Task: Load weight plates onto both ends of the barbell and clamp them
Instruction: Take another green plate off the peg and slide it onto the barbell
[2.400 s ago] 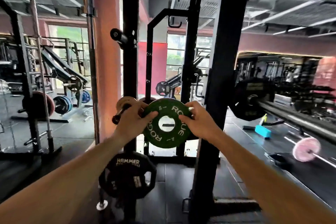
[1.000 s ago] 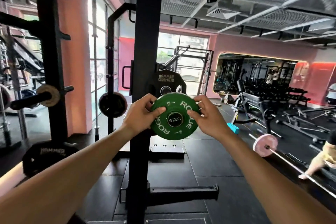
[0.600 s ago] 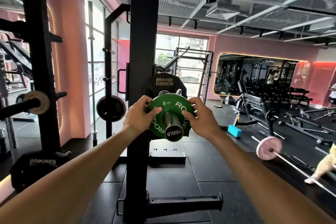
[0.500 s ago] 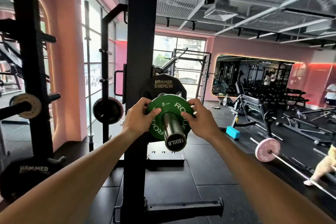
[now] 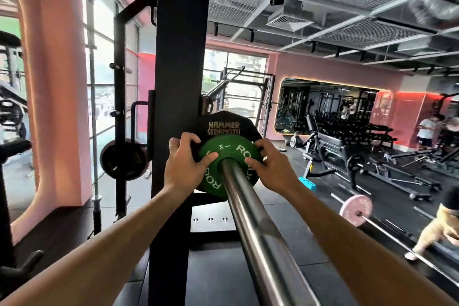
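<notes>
green plate (image 5: 229, 156) sits on the barbell sleeve (image 5: 250, 226), threaded well down the steel shaft, which runs from the bottom of frame up thru the plate's centre hole. plate face reads "1 kg" and part of a white brand name. right behind it, touching or nearly so, is a bigger black plate (image 5: 224, 123) w/ "hammer strength" in gold lettering; only its upper part shows above the green one.

left hand (image 5: 183, 165) grips the green plate's left edge: fingers curled over the rim toward the back, thumb pressed flat on the front face near the hub. ring on one finger. right hand (image 5: 269, 169) grips the right edge the same way, fingers wrapped round the rim, thumb on the front face by the sleeve. both forearms reach in from the bottom corners, one each side of the sleeve.

black rack upright (image 5: 182, 82) stands just left of the plates, partly behind the left hand. further left a second post carries a dark plate (image 5: 124, 159) on a peg, w/ a spare bar (image 5: 93, 107) standing upright beside it. floor is dark rubber matting. to the right, well apart: pink plate (image 5: 356, 210) on a bar lying on the floor, a blue block (image 5: 308, 182), an incline bench (image 5: 327, 141), dumbbell racks and a wall mirror. people at the far right edge, blurred.
</notes>
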